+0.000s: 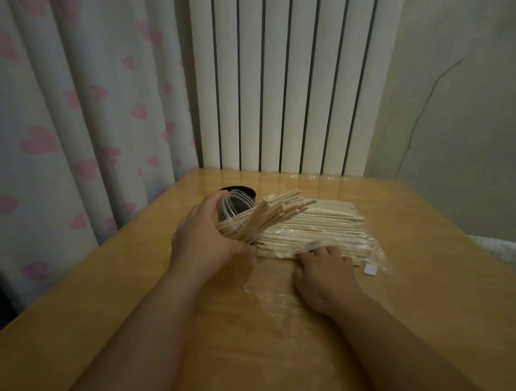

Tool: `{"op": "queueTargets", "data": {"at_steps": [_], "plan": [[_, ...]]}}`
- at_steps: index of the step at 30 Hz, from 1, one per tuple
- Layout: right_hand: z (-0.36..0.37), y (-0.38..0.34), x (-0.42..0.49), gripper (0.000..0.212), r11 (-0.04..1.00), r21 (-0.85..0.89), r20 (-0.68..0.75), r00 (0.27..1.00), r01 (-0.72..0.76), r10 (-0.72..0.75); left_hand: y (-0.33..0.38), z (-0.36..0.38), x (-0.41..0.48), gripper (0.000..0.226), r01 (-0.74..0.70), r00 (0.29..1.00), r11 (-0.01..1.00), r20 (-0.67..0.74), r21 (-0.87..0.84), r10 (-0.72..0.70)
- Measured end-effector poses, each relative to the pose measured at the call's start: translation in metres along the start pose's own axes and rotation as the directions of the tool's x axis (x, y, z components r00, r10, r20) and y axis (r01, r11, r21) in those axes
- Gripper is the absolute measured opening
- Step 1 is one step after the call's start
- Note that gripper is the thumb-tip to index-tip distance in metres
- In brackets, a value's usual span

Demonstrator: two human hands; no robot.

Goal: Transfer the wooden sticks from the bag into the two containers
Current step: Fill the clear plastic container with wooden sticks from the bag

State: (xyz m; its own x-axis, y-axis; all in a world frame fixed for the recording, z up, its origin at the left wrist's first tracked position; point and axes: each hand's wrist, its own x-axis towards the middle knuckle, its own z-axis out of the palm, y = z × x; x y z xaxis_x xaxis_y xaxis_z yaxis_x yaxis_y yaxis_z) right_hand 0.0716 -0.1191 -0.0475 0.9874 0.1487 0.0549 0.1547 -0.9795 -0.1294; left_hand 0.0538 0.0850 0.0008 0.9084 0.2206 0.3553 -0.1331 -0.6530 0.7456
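A person's left hand (205,240) wraps its grip around a clear container (236,204), tilted on its side near the counter's (433,261) far-left corner, with a bundle of wooden sticks (275,213) fanning out of its mouth. A dark container (246,193) stands just behind it. The right hand (324,277), grip curled, pinches the open edge of the plastic bag (364,246), which lies flat toward the counter's far edge, with sticks inside.
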Motion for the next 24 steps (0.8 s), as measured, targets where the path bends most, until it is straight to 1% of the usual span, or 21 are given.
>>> {"op": "queueTargets", "data": {"at_steps": [5, 12, 14, 18, 24], "plan": [[0.0018, -0.0033, -0.0023, 0.050, 1.000, -0.021, -0.019, 1.000, -0.009, 0.009, 0.0001, 0.0002, 0.0001, 0.114, -0.001, 1.000, 1.000, 0.004, 0.003, 0.001], [0.0030, -0.0038, 0.0006, 0.051, 1.000, 0.007, -0.042, 0.999, -0.008, 0.008, -0.0018, 0.0004, 0.0010, 0.113, 0.001, 1.000, 1.000, 0.004, 0.010, -0.001], [0.0024, -0.0034, 0.0001, 0.049, 1.000, 0.002, -0.050, 0.999, -0.007, 0.008, -0.0021, 0.0007, 0.0016, 0.114, 0.002, 1.000, 1.000, 0.006, 0.008, -0.002], [-0.0018, -0.0053, -0.0006, 0.040, 0.999, -0.047, -0.116, 0.993, 0.007, -0.013, -0.0024, 0.0015, 0.0021, 0.114, -0.005, 1.000, 1.000, 0.009, 0.025, 0.005], [-0.0064, -0.0030, 0.0004, 0.037, 1.000, -0.005, -0.097, 0.995, 0.020, -0.020, -0.0003, 0.0010, 0.0003, 0.115, -0.017, 1.000, 0.999, 0.010, 0.044, 0.017]]}}
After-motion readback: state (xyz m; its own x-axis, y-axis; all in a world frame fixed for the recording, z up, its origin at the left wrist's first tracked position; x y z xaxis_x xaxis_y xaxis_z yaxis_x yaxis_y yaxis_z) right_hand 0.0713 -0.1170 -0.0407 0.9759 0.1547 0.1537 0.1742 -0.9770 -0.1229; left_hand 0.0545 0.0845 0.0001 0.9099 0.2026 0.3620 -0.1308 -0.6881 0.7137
